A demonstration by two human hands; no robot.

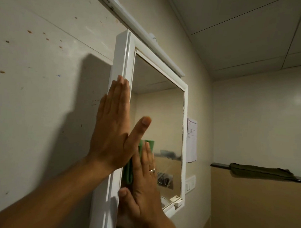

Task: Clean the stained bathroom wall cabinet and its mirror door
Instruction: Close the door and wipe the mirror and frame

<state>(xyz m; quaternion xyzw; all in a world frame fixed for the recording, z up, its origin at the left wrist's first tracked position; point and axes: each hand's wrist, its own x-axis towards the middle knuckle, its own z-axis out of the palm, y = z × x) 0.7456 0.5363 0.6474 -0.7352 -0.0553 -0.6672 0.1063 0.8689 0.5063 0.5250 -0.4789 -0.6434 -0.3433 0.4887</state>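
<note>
The white wall cabinet (121,63) hangs on the wall ahead, its mirror door (163,113) facing right of me. My left hand (113,126) lies flat and open against the cabinet's left frame, fingers pointing up, thumb spread over the glass. My right hand (142,180), with a ring on one finger, presses a green cloth (130,170) flat against the lower left of the mirror. Most of the cloth is hidden under the two hands.
The wall (39,76) left of the cabinet carries several brown spots. A long white light fitting (142,32) runs above the cabinet. A paper notice (192,139) and a switch plate (190,183) sit to its right. A dark cloth (261,171) lies on a ledge.
</note>
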